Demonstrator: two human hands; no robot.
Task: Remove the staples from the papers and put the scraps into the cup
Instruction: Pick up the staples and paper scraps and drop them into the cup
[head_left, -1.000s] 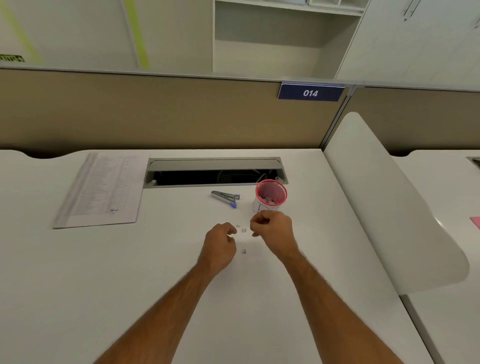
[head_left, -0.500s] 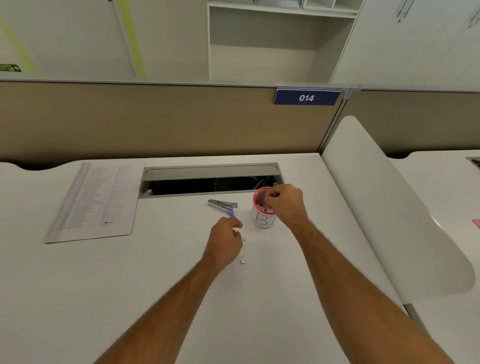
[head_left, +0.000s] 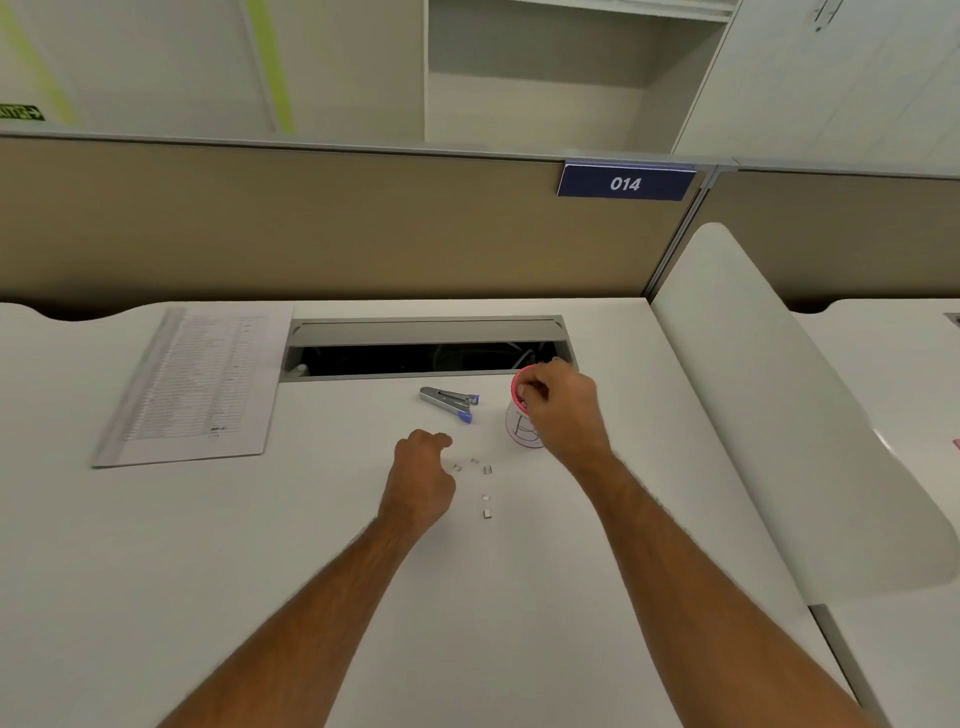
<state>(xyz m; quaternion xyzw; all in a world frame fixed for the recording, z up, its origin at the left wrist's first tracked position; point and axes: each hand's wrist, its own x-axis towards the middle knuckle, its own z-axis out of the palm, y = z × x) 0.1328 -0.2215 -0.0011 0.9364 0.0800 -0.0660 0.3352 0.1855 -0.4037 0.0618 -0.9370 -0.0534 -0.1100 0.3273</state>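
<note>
A white cup (head_left: 521, 432) with a pink rim and a drawn letter stands on the desk just in front of the cable slot. My right hand (head_left: 563, 408) hovers over its opening and covers most of the rim, fingertips bunched together; nothing shows between them. My left hand (head_left: 422, 470) rests on the desk with fingers curled, beside several small staple scraps (head_left: 487, 470) scattered to its right. A metal staple remover (head_left: 449, 401) with blue tips lies left of the cup. The stack of printed papers (head_left: 192, 389) lies at the far left.
An open cable slot (head_left: 426, 358) runs along the back of the desk. A tan partition wall with a blue "014" sign (head_left: 625, 183) stands behind it. A white curved divider (head_left: 779, 415) borders the desk on the right.
My right hand rose from the scraps on the desk to the cup and now stays over its opening. My left hand has stayed by the scraps.
</note>
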